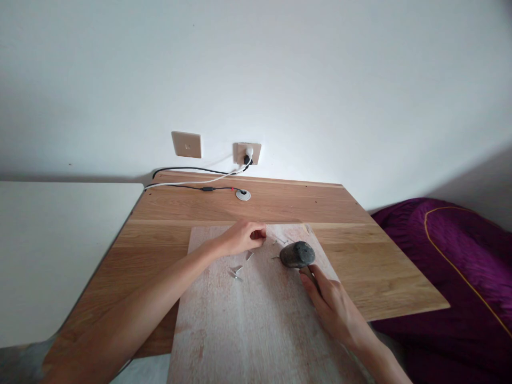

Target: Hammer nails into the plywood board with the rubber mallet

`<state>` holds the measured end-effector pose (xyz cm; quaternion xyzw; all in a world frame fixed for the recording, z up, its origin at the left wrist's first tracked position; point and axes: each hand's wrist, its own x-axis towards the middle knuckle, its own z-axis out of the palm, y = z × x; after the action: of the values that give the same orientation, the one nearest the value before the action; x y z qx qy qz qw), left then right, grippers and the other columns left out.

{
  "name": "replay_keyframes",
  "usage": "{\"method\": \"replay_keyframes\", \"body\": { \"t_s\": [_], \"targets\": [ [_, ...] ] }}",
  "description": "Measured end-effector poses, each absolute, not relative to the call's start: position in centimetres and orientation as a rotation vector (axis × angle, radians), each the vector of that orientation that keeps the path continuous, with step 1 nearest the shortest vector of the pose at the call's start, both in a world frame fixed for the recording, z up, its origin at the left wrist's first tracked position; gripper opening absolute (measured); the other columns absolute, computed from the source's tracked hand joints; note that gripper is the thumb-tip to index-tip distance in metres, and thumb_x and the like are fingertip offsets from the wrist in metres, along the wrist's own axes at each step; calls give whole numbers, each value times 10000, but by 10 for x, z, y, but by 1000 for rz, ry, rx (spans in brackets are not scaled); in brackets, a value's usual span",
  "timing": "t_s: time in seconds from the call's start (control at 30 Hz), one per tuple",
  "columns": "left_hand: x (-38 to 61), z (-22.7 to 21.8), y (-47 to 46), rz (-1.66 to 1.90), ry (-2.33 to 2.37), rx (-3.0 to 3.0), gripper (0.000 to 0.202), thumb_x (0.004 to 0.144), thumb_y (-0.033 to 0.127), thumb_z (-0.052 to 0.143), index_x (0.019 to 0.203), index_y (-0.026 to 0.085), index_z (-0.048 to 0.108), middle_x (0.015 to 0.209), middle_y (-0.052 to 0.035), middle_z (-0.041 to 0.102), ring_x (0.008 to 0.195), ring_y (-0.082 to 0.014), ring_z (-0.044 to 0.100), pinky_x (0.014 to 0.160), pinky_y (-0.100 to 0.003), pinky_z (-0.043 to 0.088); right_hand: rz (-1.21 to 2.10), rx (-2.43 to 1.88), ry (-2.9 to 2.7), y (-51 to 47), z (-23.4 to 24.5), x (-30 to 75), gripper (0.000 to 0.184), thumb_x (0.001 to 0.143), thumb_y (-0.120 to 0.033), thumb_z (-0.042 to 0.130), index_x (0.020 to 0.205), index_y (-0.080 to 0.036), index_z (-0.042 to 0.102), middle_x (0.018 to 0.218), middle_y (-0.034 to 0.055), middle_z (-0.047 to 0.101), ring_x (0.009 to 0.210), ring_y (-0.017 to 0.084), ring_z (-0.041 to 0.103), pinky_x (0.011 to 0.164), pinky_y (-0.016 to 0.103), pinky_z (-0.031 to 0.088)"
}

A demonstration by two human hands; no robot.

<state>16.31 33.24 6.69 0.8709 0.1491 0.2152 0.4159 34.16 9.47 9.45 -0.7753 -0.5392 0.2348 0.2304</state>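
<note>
A pale wooden board [256, 320] lies on the wooden desk [180, 213], reaching toward me. My right hand [334, 306] is closed round the handle of a hammer, whose dark head [297, 254] rests on the board. My left hand [244, 236] is curled over the board's far part, its fingertips pinched together; what they hold is too small to make out. Several short metal nails [237, 273] lie loose on the board just below that hand.
A white cable and a black cable [200, 181] run along the desk's back from a wall socket [247, 153] to a round grommet [243, 194]. A white surface [48, 240] adjoins the desk on the left. A purple cushion [448, 256] lies at the right.
</note>
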Motion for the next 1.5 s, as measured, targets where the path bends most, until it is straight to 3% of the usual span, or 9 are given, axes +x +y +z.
{"method": "replay_keyframes", "body": {
  "t_s": [0.43, 0.77, 1.03, 1.27, 1.5],
  "targets": [
    [161, 64, 328, 585, 382, 2303, 114, 825, 53, 646, 811, 161, 677, 782, 2, 693, 726, -123, 613, 705, -230, 412, 641, -2073, -1506, 98, 95, 345, 444, 1047, -614, 356, 1032, -244, 602, 714, 48, 716, 678, 271, 709, 623, 330, 430],
    [159, 67, 327, 567, 351, 2321, 76, 848, 96, 693, 841, 169, 674, 843, -7, 712, 772, -135, 645, 719, -236, 426, 632, -2058, -1519, 96, 94, 343, 413, 1066, -571, 353, 1076, -238, 598, 795, 58, 751, 742, 271, 732, 654, 323, 462],
    [159, 69, 324, 547, 371, 2213, 304, 816, 33, 672, 1082, 178, 681, 897, -12, 778, 790, -137, 703, 743, -234, 480, 688, -2100, -1529, 100, 103, 343, 412, 1036, -564, 358, 1028, -231, 600, 496, -47, 546, 466, 214, 593, 560, 310, 427],
    [162, 64, 328, 574, 401, 2210, 329, 802, 61, 713, 1108, 180, 685, 860, -8, 760, 751, -138, 689, 726, -244, 484, 681, -2033, -1525, 102, 121, 337, 410, 1037, -579, 385, 1000, -227, 590, 498, -71, 502, 442, 163, 535, 511, 275, 396],
    [160, 61, 330, 596, 304, 2159, 344, 828, 60, 693, 1150, 181, 678, 845, 3, 757, 745, -131, 682, 716, -232, 476, 612, -1966, -1648, 134, 134, 324, 320, 1055, -490, 383, 1003, -233, 566, 539, -58, 536, 466, 169, 571, 551, 289, 391]
  ]
}}
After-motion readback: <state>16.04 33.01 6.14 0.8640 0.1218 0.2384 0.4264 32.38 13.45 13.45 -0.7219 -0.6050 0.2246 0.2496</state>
